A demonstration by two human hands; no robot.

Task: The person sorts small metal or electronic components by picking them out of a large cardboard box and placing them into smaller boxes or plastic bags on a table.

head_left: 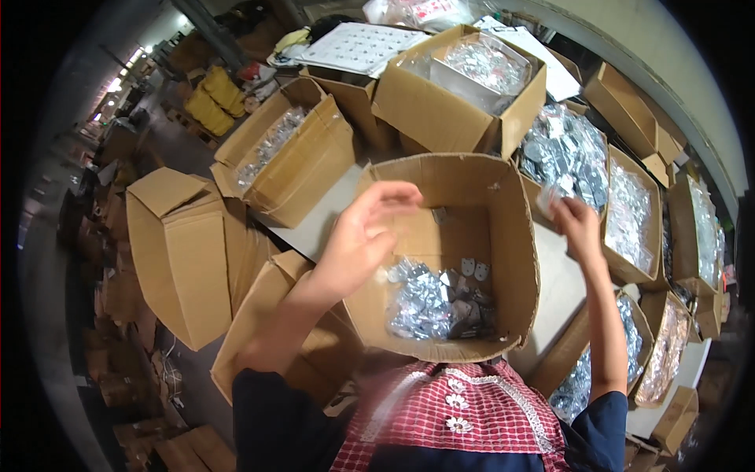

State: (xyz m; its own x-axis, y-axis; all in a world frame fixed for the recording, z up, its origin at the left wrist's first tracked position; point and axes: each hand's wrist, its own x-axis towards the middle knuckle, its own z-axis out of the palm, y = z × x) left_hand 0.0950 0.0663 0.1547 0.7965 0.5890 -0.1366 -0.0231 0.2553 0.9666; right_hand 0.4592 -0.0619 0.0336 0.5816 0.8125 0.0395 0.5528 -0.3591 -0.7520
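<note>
In front of me stands an open cardboard box [515, 259], with a pile of small grey metal parts in clear plastic bags [429, 303] on its bottom. Over the box's left side I hold my left hand [368, 232], slightly blurred, fingers apart and nothing in them. To the right of the box, my right hand [578, 224] pinches a small pale, see-through packet [548, 198], too blurred to make out its contents. That hand is beside a carton heaped with bagged grey round parts [562, 153].
Cartons of bagged small parts surround the box: one behind it [440, 110], one at the far left [314, 149], several along the right [629, 208]. Flattened or open cartons [185, 252] crowd the left. A printed white sheet [358, 47] lies at the back.
</note>
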